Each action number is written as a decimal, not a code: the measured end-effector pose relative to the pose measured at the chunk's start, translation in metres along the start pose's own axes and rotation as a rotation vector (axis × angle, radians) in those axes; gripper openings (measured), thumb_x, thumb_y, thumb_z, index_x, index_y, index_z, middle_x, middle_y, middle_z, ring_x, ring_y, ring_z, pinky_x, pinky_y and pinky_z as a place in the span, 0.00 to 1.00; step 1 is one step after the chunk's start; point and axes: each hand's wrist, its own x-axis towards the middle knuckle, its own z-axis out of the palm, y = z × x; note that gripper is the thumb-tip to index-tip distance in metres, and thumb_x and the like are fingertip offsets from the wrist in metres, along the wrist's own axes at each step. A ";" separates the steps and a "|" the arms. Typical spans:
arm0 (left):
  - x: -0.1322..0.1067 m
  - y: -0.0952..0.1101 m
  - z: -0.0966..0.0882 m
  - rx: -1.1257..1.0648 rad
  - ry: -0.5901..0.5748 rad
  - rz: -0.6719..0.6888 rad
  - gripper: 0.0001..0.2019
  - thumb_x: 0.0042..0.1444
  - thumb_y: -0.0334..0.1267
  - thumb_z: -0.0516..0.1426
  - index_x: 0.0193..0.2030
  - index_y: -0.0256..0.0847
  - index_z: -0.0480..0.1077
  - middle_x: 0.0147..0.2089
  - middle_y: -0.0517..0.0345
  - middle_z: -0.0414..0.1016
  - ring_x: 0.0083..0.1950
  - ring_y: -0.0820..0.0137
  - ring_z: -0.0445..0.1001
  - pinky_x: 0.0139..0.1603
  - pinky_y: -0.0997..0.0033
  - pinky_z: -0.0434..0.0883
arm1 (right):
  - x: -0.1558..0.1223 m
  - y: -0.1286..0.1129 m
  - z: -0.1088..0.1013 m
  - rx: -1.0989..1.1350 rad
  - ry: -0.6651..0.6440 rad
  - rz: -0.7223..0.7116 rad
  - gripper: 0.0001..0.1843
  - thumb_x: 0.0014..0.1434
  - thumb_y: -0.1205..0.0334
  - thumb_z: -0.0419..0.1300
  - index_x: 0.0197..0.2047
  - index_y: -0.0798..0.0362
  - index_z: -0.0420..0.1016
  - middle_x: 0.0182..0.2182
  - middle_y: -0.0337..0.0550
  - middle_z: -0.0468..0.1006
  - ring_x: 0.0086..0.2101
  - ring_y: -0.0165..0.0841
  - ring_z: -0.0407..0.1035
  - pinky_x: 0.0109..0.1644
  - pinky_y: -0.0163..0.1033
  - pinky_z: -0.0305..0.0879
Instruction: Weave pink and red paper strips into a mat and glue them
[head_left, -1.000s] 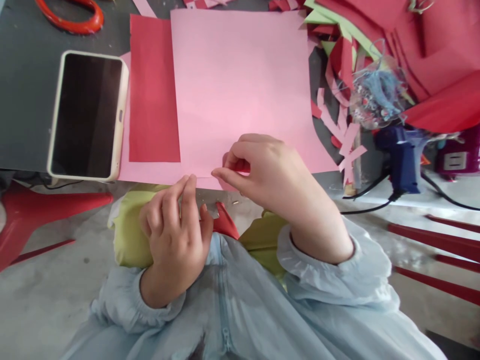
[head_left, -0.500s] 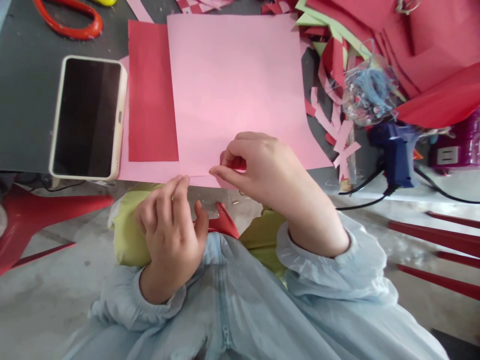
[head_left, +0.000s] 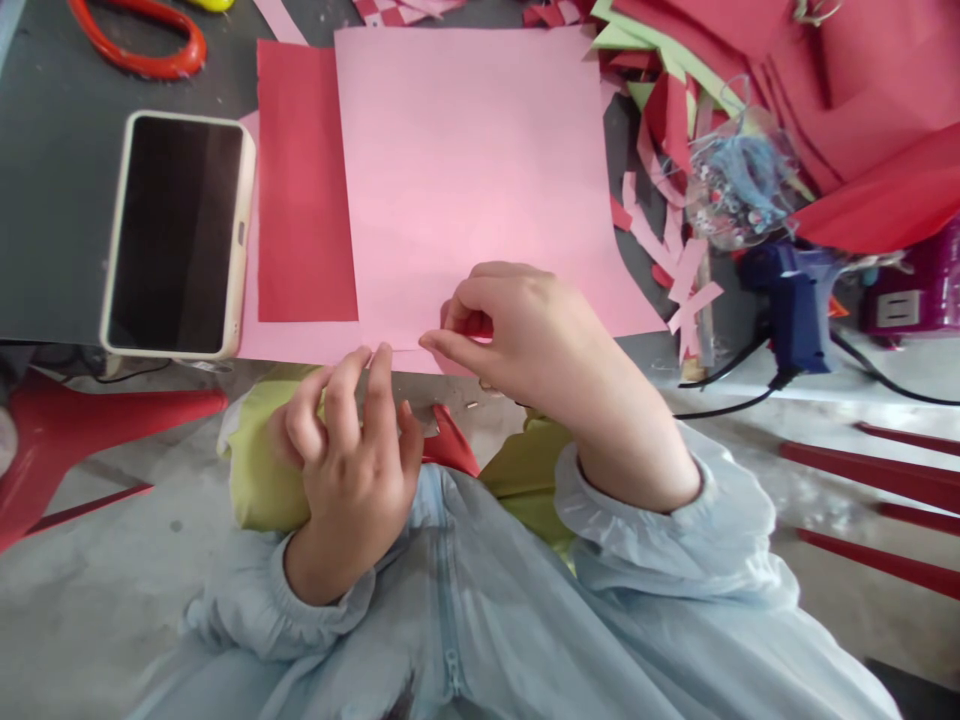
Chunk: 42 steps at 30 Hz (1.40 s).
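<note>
A large pink sheet of paper [head_left: 480, 160] lies over a red sheet [head_left: 304, 190], with more pink paper [head_left: 296, 342] showing beneath at the table's front edge. My right hand [head_left: 544, 340] is closed in a pinch at the near edge of the large pink sheet, thumb pointing left. Its fingertips are partly hidden behind the hand. My left hand [head_left: 352, 450] is open, palm down, with fingers apart. Two of its fingertips touch or hover at the sheet's near edge, left of the right hand; actual contact I cannot make out.
A phone [head_left: 176, 230] lies left of the paper, below orange-handled scissors [head_left: 176, 62]. To the right are pink paper strips [head_left: 686, 270], a clear bag with blue string [head_left: 742, 180], a blue glue gun [head_left: 791, 300] with a cord, and stacked red paper [head_left: 877, 90].
My left hand has shifted slightly right along the paper's near edge, and its fingers have spread. The right hand and the sheets stay in place.
</note>
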 end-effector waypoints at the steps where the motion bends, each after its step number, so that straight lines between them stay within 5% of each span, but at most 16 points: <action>1: 0.000 0.000 0.000 0.017 0.005 0.005 0.25 0.59 0.35 0.59 0.64 0.35 0.70 0.60 0.40 0.75 0.58 0.50 0.66 0.63 0.49 0.61 | 0.000 0.000 0.000 -0.003 -0.002 0.000 0.12 0.59 0.63 0.66 0.26 0.53 0.71 0.28 0.41 0.72 0.30 0.32 0.63 0.37 0.39 0.56; 20: -0.003 0.011 0.008 0.000 -0.011 0.080 0.26 0.64 0.36 0.56 0.69 0.39 0.65 0.61 0.46 0.77 0.62 0.52 0.67 0.63 0.51 0.57 | 0.000 -0.001 0.001 -0.056 -0.007 -0.009 0.11 0.61 0.63 0.65 0.27 0.54 0.73 0.30 0.43 0.74 0.32 0.34 0.65 0.37 0.40 0.57; 32: -0.002 0.006 0.013 -0.003 0.011 0.051 0.25 0.62 0.36 0.57 0.66 0.41 0.68 0.60 0.47 0.77 0.53 0.56 0.67 0.58 0.54 0.59 | -0.027 0.018 -0.023 -0.188 0.061 -0.065 0.06 0.62 0.60 0.64 0.35 0.52 0.81 0.33 0.44 0.81 0.35 0.37 0.73 0.38 0.39 0.62; 42: 0.000 0.007 0.014 -0.060 0.008 0.022 0.25 0.60 0.35 0.58 0.65 0.41 0.69 0.60 0.45 0.76 0.54 0.55 0.67 0.59 0.53 0.60 | -0.035 0.030 -0.023 -0.242 0.114 -0.116 0.09 0.66 0.60 0.60 0.38 0.49 0.83 0.35 0.46 0.80 0.37 0.39 0.73 0.36 0.41 0.63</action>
